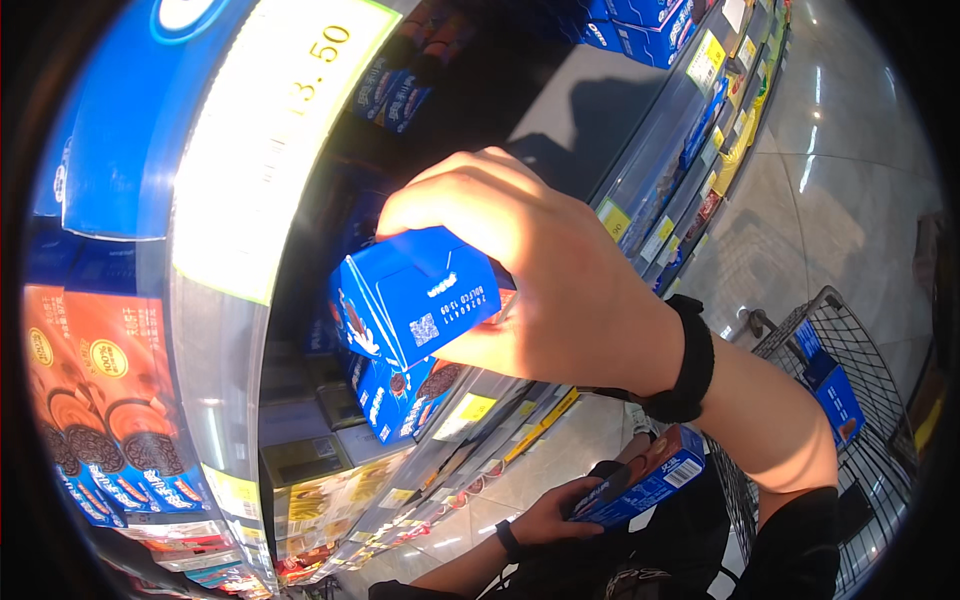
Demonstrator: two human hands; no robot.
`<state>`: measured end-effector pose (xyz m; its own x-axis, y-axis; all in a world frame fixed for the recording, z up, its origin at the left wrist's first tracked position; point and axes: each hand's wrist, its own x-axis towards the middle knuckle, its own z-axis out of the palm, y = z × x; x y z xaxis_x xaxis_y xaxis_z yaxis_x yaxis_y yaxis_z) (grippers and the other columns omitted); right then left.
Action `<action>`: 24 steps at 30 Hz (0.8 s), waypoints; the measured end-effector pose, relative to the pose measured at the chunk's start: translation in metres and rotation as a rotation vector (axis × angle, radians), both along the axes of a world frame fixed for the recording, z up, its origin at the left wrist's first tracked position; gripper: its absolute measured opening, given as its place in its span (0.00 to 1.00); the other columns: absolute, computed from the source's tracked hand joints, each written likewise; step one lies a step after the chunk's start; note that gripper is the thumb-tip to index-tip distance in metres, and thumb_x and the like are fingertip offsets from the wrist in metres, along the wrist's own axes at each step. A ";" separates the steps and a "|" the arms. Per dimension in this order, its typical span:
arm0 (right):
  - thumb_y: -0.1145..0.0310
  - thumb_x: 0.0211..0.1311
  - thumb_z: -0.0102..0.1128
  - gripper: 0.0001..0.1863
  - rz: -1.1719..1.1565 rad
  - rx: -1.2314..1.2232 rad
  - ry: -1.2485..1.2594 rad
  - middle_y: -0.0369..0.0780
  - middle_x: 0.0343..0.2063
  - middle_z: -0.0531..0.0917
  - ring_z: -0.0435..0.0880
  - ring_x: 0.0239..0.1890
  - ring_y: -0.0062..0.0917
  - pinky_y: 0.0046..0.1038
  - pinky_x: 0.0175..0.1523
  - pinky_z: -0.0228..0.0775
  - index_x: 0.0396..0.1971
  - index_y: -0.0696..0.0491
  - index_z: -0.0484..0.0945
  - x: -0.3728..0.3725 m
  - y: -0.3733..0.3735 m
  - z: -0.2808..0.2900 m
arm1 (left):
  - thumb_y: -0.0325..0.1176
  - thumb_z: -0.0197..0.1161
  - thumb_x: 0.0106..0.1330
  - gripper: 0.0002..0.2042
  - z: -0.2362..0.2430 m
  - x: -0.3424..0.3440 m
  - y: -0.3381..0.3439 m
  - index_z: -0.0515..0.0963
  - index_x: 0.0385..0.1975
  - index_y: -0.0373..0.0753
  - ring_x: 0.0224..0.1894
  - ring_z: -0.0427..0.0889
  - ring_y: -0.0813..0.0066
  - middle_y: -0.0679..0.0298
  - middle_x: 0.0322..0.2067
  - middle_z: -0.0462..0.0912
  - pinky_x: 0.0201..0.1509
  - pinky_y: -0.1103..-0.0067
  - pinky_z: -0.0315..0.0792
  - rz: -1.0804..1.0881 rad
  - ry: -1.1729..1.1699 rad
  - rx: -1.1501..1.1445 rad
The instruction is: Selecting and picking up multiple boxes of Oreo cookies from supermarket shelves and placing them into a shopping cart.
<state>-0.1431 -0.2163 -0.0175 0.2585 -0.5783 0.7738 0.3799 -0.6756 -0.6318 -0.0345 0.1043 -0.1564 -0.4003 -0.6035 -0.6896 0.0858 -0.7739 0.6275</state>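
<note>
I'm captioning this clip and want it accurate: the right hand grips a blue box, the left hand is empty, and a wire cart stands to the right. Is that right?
Not quite: the left hand isn't empty; the head view shows it holding a second box. The right hand does grip a blue box, and the wire cart is to the right.

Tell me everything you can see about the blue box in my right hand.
The blue box looks like printed cardboard. Its closed end, facing you, shows flap seams, white print and a square code; another side bears a white design. It is tilted, gripped in the right hand, fingers above, thumb below, in front of the shelves. Its back is hidden.
</note>
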 end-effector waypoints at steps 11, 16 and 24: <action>0.74 0.41 0.76 0.30 -0.019 0.018 0.001 0.43 0.45 0.81 0.80 0.50 0.39 0.35 0.54 0.73 0.49 0.54 0.75 -0.002 0.002 -0.003 | 0.27 0.75 0.60 0.38 -0.003 0.007 -0.002 0.63 0.70 0.35 0.66 0.69 0.73 0.60 0.64 0.71 0.71 0.74 0.62 -0.031 -0.008 0.010; 0.71 0.49 0.80 0.36 0.066 0.200 -0.190 0.46 0.54 0.79 0.83 0.53 0.33 0.33 0.59 0.77 0.59 0.55 0.71 -0.039 0.007 -0.024 | 0.30 0.77 0.59 0.38 0.000 0.007 -0.004 0.64 0.69 0.35 0.66 0.70 0.71 0.60 0.63 0.72 0.72 0.73 0.62 -0.030 -0.029 -0.031; 0.66 0.50 0.81 0.42 -0.263 0.701 -0.355 0.43 0.54 0.79 0.84 0.53 0.32 0.39 0.60 0.77 0.62 0.59 0.66 -0.198 0.052 -0.107 | 0.30 0.75 0.60 0.38 0.024 0.010 -0.013 0.62 0.70 0.36 0.68 0.67 0.71 0.60 0.65 0.70 0.73 0.74 0.58 -0.005 0.019 -0.057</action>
